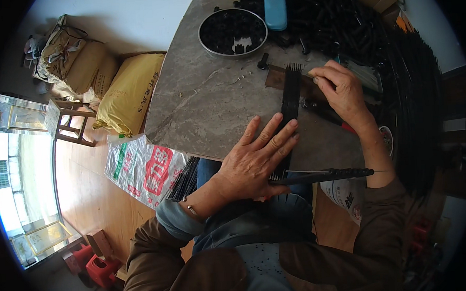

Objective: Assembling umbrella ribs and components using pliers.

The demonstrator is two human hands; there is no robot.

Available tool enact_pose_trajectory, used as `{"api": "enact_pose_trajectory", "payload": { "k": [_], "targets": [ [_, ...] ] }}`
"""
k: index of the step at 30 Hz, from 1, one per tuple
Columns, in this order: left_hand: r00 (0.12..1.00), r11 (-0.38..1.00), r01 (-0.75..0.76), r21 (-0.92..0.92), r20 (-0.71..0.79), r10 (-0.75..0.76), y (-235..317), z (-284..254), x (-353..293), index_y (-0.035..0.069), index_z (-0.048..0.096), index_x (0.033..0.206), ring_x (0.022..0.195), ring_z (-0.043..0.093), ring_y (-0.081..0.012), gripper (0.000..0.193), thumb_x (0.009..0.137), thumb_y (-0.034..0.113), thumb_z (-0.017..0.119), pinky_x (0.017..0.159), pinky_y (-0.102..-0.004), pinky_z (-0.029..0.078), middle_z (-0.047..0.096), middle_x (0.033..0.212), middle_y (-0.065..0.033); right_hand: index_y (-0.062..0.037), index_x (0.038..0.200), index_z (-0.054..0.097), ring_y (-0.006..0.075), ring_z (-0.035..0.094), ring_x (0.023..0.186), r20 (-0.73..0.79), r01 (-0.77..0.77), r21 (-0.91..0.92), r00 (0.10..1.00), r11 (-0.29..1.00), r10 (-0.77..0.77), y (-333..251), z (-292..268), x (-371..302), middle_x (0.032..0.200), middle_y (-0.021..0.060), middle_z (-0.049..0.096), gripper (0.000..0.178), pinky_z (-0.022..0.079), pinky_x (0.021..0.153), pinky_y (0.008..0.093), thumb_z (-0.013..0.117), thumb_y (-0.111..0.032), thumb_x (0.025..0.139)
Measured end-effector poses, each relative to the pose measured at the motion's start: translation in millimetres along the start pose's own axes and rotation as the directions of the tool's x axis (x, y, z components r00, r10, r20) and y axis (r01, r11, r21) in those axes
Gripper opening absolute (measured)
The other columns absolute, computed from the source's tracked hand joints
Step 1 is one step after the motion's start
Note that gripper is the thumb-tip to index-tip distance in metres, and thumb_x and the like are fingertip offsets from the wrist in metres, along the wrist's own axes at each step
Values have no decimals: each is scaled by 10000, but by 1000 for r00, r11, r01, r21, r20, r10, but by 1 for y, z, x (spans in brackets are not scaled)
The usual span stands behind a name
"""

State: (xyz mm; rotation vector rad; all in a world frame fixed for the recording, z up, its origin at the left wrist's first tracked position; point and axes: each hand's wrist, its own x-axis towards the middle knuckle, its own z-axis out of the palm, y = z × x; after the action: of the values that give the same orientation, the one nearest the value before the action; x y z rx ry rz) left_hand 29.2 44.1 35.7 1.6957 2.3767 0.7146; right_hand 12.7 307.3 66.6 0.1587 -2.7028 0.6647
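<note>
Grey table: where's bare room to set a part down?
Widest: grey table left of the bundled black rods, between bowl and left hand, a few tiny bits on it. Smaller: between rods and right forearm. Crowded: top right, heaped black parts.

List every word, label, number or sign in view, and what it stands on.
Wording described, not copied:
Yellow sack: lines of dark characters.
White bag: large characters on a red block; smaller red print, too blurred to read.
Pale bag, lower right: dark print, too small.
Brown sack: marks too faint to read.
</note>
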Motion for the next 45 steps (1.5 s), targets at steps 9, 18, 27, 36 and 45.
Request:
{"api": "enact_pose_trajectory", "payload": {
  "k": [9,18,27,36,45],
  "targets": [
    [1000,1000,-6,2,-26,6,-1,2,-1,79,335,1460,1463,144,-314,985,719,642,658,1179,-498,49,216,1567,-119,-57,928,703,208,624,699,-13,26,16,1000,1000,-25,2,1,-1,813,45,623,111,488,644,323,655,-49,828],
    [999,1000,-7,-2,-37,7,-1,3,0,81,347,1452,1457,170,-315,975,709,616,681,1178,-502,63,236,1559,-120,-55,934,700,205,623,689,-29,26,26,999,999,-25,3,2,-3,818,43,626,121,490,638,318,659,-42,821],
    [999,1000,-5,-15,-33,4,-2,2,-1,75,358,1448,1460,158,-315,980,700,617,688,1179,-505,58,232,1561,-121,-68,898,683,210,610,742,-16,122,-65,992,990,-123,2,2,8,825,24,617,93,466,672,336,670,-54,807],
    [1000,1000,6,-5,-16,-6,-1,1,-1,76,359,1450,1465,141,-295,987,688,602,698,1182,-492,64,214,1569,-109,-86,830,636,188,574,784,73,333,-238,943,912,-325,6,0,30,807,2,590,71,412,743,331,671,-44,785],
    [999,1000,6,-15,-37,-7,1,0,-1,53,404,1417,1462,145,-306,948,684,571,707,1176,-498,90,216,1565,-125,-78,814,618,188,561,795,104,354,-218,935,910,-339,3,0,31,814,4,588,31,397,779,334,640,-56,816]
  ]
}}
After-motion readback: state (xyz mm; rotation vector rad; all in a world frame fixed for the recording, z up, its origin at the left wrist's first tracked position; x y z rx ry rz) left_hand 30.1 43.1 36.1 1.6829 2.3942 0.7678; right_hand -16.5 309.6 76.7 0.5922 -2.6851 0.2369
